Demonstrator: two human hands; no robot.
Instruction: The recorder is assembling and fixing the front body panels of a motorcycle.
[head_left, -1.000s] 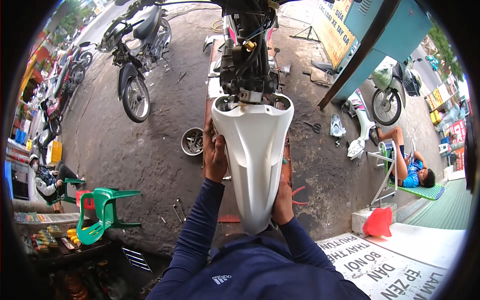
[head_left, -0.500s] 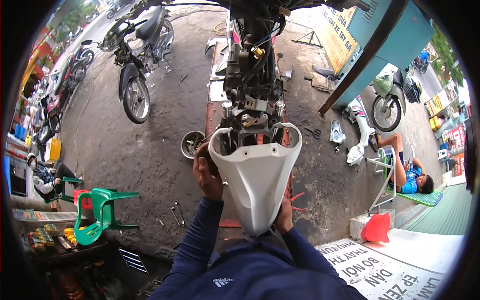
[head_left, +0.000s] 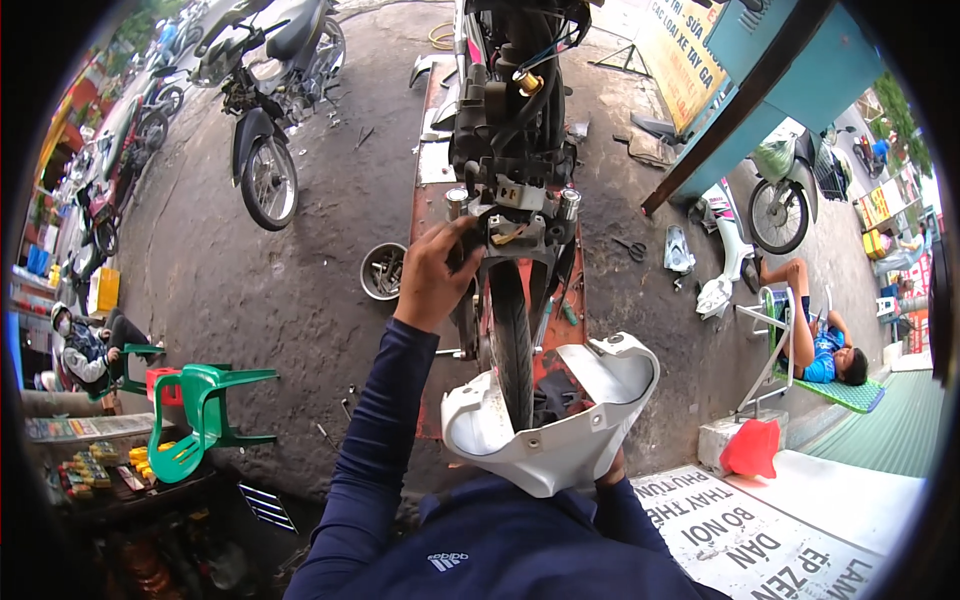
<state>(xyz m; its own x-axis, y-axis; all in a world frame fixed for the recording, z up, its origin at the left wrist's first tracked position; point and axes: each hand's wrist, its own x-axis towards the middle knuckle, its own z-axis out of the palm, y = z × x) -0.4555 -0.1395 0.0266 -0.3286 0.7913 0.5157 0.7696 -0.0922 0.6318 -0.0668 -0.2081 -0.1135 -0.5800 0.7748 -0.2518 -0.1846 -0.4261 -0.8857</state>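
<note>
In my right hand, mostly hidden behind it, is a white plastic motorbike front fairing. The fairing is tilted close to my body, with its curved two-armed edge facing up. My left hand reaches forward to the stripped front end of a motorbike, fingers bent and apart beside the left fork top; its fingertips are partly lost against dark parts. Below the fork clamp, the front tyre runs down toward the fairing.
The motorbike stands over a red platform. A metal bowl of small parts sits to its left, scissors to its right. A green plastic chair is at left; a person reclines at right. Another motorbike stands far left.
The fairing has come off the fork area, back toward my body and tipped, showing the front tyre. My left hand has left it and moved forward to the fork top.
</note>
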